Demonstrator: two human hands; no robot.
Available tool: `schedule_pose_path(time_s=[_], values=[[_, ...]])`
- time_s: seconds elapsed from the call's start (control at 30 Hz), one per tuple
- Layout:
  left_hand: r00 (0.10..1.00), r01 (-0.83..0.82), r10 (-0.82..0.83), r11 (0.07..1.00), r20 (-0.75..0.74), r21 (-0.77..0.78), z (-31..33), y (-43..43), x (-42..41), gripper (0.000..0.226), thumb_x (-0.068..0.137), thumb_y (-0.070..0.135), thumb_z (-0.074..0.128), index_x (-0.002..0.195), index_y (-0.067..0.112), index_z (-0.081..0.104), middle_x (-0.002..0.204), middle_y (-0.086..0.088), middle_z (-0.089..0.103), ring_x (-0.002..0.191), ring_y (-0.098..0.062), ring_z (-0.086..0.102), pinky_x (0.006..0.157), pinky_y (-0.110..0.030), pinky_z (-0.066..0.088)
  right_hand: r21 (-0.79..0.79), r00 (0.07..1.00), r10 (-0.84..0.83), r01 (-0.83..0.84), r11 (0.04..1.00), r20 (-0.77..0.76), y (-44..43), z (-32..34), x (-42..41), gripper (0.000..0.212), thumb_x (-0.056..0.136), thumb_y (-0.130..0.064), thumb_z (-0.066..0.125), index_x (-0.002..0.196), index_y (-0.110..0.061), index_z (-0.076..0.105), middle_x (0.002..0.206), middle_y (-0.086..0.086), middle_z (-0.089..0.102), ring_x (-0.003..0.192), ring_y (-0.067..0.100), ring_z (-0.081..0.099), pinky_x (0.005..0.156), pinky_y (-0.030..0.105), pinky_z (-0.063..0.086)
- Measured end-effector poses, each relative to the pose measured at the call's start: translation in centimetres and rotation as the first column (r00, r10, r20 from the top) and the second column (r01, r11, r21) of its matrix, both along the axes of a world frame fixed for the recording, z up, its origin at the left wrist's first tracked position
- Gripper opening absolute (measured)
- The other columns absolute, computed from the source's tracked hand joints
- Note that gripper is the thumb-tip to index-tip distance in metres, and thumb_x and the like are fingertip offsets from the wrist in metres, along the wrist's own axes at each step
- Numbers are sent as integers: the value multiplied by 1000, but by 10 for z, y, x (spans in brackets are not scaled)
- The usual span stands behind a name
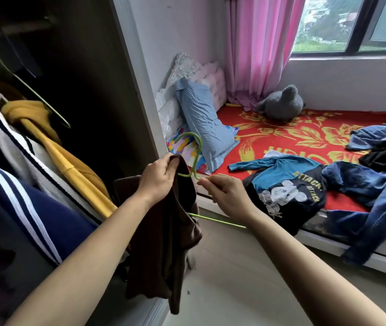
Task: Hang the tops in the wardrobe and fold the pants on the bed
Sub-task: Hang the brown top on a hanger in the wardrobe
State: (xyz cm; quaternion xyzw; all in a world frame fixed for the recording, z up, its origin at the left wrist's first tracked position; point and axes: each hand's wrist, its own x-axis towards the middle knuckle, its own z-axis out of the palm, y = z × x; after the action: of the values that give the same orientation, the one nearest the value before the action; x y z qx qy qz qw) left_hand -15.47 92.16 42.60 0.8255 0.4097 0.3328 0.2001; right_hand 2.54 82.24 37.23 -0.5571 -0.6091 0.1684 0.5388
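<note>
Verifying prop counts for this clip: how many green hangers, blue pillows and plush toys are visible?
Green hangers: 2 (held hanger, wardrobe hanger)
Blue pillow: 1
Grey plush toy: 1
Total: 4

Hanger (198, 147), green: only the hook and a stretch of the lower bar show. One side is buried in the brown top (163, 243), and the wire passes behind the right hand (225, 196).
Brown top: collar bunched in the left hand (158, 178), cut not readable.
Wardrobe (81, 67): upper inside too dark to tell.
Hung clothes (34, 208): cut off at the left edge.
Jeans (363, 191) and bed (293, 132): cut off at the right edge.
Window (328, 20): view outside blurred.
</note>
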Motion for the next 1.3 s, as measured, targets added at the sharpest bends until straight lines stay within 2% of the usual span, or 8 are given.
schedule_pose_path(time_s=[0.2, 0.47, 0.7, 0.8, 0.93, 1.03, 1.17, 1.3], values=[[994, -51, 57, 996, -94, 72, -8, -2, 2, 30, 103, 47, 38, 103, 26, 60, 84, 3, 70, 84, -27, 66, 72, -38, 48, 16, 974, -181, 180, 983, 133, 1, -5, -15, 23, 95, -39, 66, 108, -22, 75, 88, -17, 59, 84, 1, 59, 76, 13, 42], [986, -138, 141, 990, -83, 42, -6, -8, -6, 55, 88, 67, 22, 73, 22, 50, 64, 6, 56, 66, -11, 56, 66, -36, 46, 418, 700, -506, 316, 852, 504, -12, -27, -29, 23, 88, -43, 65, 102, -25, 72, 106, -1, 58, 104, 22, 55, 88, 36, 33], [968, -250, 250, 967, 16, 45, 6, -9, 9, 55, 80, 68, 52, 59, 18, 46, 50, 7, 53, 55, -12, 54, 56, -32, 38, -12, 784, 17, -12, 1000, 621, -13, -45, -37, 36, 93, -39, 62, 123, -19, 64, 118, 2, 58, 106, 19, 57, 80, 34, 53], [975, -217, 215, 975, 49, 50, 11, -8, 14, 52, 81, 63, 54, 62, 15, 49, 53, 4, 55, 56, -12, 55, 56, -33, 43, -21, 714, 92, -108, 994, 694, -12, -45, -40, 10, 91, -29, 61, 95, -21, 65, 105, 0, 61, 100, 21, 54, 81, 37, 49], [975, -168, 166, 986, 145, 3, 15, -7, 14, 42, 76, 59, 54, 57, 23, 45, 54, 18, 55, 55, -4, 52, 54, -27, 34, -262, 841, 265, -154, 953, 471, -16, -44, -37, 31, 83, -33, 69, 93, -25, 41, 87, -2, 60, 80, 19, 55, 68, 33, 42], [966, -182, 184, 983, 182, -24, 13, -2, 11, 34, 73, 59, 53, 57, 29, 51, 53, 19, 55, 54, -3, 51, 54, -27, 35, -392, 833, 294, -102, 914, 469, -14, -42, -21, 40, 81, -46, 71, 102, -22, 47, 94, -1, 62, 87, 22, 60, 74, 40, 49], [952, -273, 271, 962, 141, -5, 10, 15, -7, 37, 68, 62, 52, 59, 27, 51, 49, 9, 51, 51, -9, 49, 54, -29, 38, -316, 573, 235, 44, 948, 785, -15, -44, 14, 39, 84, -60, 63, 94, -23, 64, 95, -4, 63, 103, 21, 58, 85, 38, 46], [933, -345, 347, 938, 98, -42, 3, 33, -30, 39, 69, 60, 57, 59, 22, 51, 49, 9, 48, 53, -11, 50, 54, -27, 35, -242, 673, 106, 111, 964, 732, -25, -55, 55, 45, 86, -63, 56, 113, -28, 67, 110, -12, 66, 115, 16, 55, 92, 37, 41]])
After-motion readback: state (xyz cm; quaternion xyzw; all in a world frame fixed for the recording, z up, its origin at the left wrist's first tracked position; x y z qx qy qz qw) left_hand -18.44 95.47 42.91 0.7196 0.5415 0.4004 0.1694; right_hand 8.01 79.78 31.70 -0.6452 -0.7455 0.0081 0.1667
